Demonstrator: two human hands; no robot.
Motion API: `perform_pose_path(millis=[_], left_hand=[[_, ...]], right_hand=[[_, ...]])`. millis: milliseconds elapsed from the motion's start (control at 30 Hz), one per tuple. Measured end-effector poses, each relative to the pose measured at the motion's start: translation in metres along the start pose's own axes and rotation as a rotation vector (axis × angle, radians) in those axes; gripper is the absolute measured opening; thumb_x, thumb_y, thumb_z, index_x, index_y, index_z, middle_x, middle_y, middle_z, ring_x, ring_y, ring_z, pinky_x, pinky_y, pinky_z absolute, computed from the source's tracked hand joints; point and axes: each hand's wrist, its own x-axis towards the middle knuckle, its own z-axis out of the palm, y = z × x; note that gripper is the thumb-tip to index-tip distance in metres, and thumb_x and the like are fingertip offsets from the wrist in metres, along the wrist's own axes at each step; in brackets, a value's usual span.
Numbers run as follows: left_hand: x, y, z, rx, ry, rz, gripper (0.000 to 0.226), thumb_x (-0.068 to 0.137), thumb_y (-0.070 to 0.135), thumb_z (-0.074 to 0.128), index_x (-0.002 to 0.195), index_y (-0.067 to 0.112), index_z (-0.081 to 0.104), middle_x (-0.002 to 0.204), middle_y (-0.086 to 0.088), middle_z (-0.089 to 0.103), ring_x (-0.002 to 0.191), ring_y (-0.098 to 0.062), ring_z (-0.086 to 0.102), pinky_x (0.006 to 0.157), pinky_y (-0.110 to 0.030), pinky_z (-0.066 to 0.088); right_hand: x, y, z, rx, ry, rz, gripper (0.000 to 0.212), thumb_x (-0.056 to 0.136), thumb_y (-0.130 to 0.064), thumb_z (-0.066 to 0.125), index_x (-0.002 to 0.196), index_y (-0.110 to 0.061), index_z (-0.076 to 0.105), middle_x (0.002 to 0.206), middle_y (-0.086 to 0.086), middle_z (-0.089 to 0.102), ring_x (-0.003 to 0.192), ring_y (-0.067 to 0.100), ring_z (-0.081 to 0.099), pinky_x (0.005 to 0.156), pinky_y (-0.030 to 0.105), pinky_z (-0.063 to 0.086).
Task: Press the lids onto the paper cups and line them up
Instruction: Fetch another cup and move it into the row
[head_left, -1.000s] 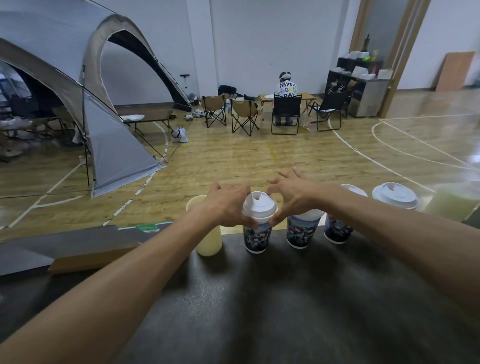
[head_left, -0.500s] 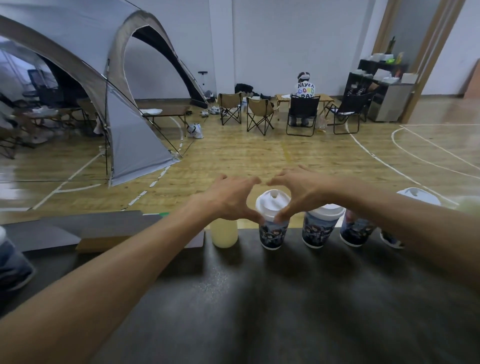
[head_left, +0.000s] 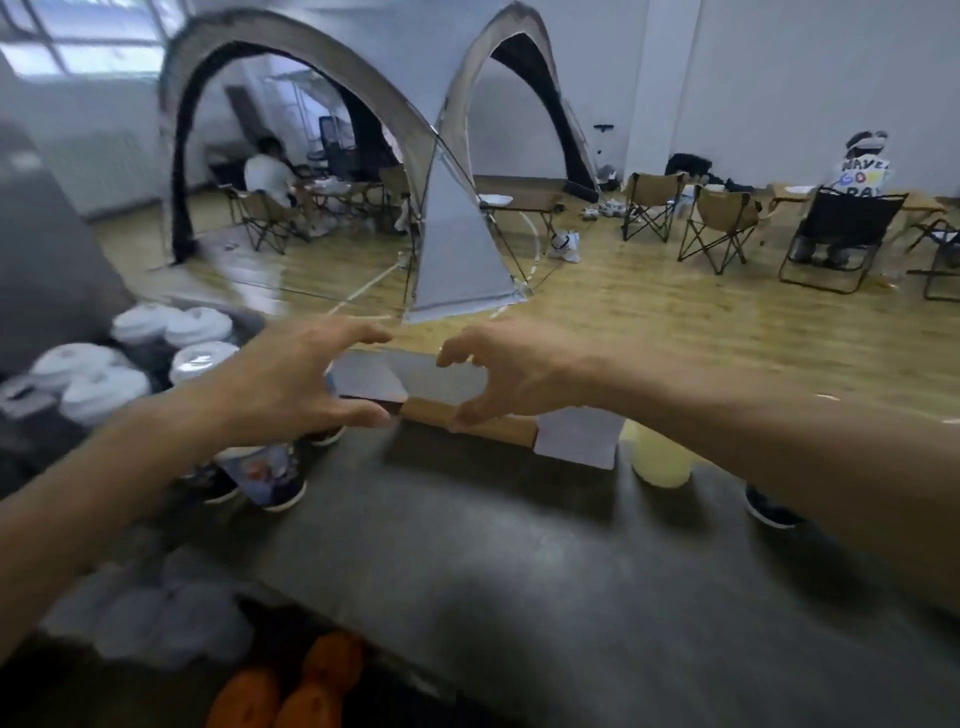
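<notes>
Inspector: Both hands have come off the lidded cup they pressed half a second ago, and the view has swung left. The left hand (head_left: 291, 382) and right hand (head_left: 511, 376) hover above the dark table (head_left: 509, 571), fingers spread and loosely curved, grasping nothing.

Clerk: Location of the cups?

Inspector: One printed paper cup (head_left: 270, 475) stands beneath the left forearm. White lids (head_left: 104, 387) sit clustered at far left, blurred. A yellowish cup (head_left: 660, 460) stands under the right forearm, with a dark cup base (head_left: 771, 512) just beyond.
</notes>
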Motion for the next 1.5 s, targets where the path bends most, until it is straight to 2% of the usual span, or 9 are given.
perform_pose_path(millis=[200,400,567,767,933,1067,1267,1400,1500], left_hand=[[-0.075,-0.105,0.0,-0.041,0.045,-0.304,0.076,0.075,0.046,0.083,0.14,0.021,0.054,0.139,0.0,0.059,0.126,-0.022,0.054,0.1,-0.035,0.041],[-0.086,-0.156,0.05,-0.132,0.014,-0.515,0.074,0.075,0.061,0.077,0.132,0.018,0.057,0.121,0.0,0.067,0.104,-0.021,0.064,0.09,-0.043,0.053],[-0.08,-0.16,0.078,-0.276,-0.001,-0.471,0.054,0.074,0.059,0.078,0.115,0.028,0.061,0.106,0.006,0.07,0.094,-0.017,0.066,0.084,-0.044,0.056],[-0.072,-0.15,0.095,-0.373,0.05,-0.44,0.07,0.066,0.064,0.081,0.121,0.03,0.054,0.121,0.009,0.067,0.108,-0.014,0.064,0.093,-0.044,0.055],[-0.042,-0.104,0.094,-0.379,0.046,-0.342,0.067,0.071,0.052,0.085,0.124,0.026,0.053,0.121,0.007,0.067,0.11,-0.018,0.063,0.092,-0.042,0.052],[-0.004,-0.036,0.101,-0.424,-0.016,-0.128,0.082,0.061,0.065,0.077,0.132,0.033,0.053,0.127,0.012,0.066,0.114,-0.012,0.063,0.096,-0.041,0.052],[0.043,0.093,0.128,-0.451,-0.11,0.149,0.074,0.064,0.056,0.082,0.128,0.03,0.056,0.122,0.011,0.068,0.109,-0.014,0.065,0.092,-0.04,0.054],[0.056,0.176,0.147,-0.488,-0.171,0.296,0.074,0.066,0.054,0.081,0.13,0.03,0.051,0.123,0.008,0.069,0.112,-0.017,0.065,0.093,-0.04,0.054],[0.059,0.225,0.161,-0.52,-0.189,0.4,0.063,0.074,0.04,0.085,0.127,0.031,0.053,0.12,0.013,0.067,0.107,-0.007,0.061,0.089,-0.024,0.05]], right_hand=[[0.105,-0.077,0.052,-0.017,-0.048,-0.113,0.061,0.078,-0.058,0.076,0.128,-0.026,0.061,0.125,0.003,0.066,0.109,0.027,0.062,0.088,0.038,0.053],[0.18,-0.1,0.093,0.034,-0.107,-0.033,0.069,0.07,-0.06,0.079,0.122,-0.018,0.059,0.113,0.005,0.067,0.098,0.029,0.063,0.086,0.044,0.055],[0.199,-0.101,0.109,0.115,-0.152,-0.037,0.041,0.074,-0.04,0.084,0.098,-0.015,0.063,0.088,0.002,0.065,0.081,0.023,0.06,0.07,0.036,0.051],[0.176,-0.093,0.107,0.186,-0.093,0.002,0.042,0.072,-0.041,0.085,0.102,-0.016,0.068,0.097,0.004,0.072,0.087,0.024,0.067,0.083,0.048,0.057],[0.104,-0.061,0.088,0.183,-0.032,0.144,0.051,0.075,-0.053,0.082,0.104,-0.019,0.057,0.099,0.001,0.067,0.087,0.024,0.063,0.079,0.046,0.055],[0.022,-0.017,0.072,0.152,0.036,0.287,0.055,0.075,-0.059,0.079,0.105,-0.022,0.053,0.101,0.0,0.067,0.09,0.023,0.064,0.078,0.044,0.055],[-0.123,0.045,0.057,0.194,0.098,0.532,0.049,0.078,-0.052,0.08,0.105,-0.019,0.055,0.1,-0.003,0.065,0.09,0.018,0.062,0.076,0.033,0.054],[-0.208,0.072,0.058,0.233,0.117,0.66,0.053,0.077,-0.061,0.076,0.103,-0.02,0.054,0.099,-0.005,0.066,0.09,0.017,0.064,0.081,0.041,0.055],[-0.254,0.084,0.062,0.213,0.109,0.76,0.056,0.075,-0.07,0.072,0.102,-0.026,0.051,0.098,-0.01,0.063,0.088,0.015,0.062,0.079,0.038,0.054]])
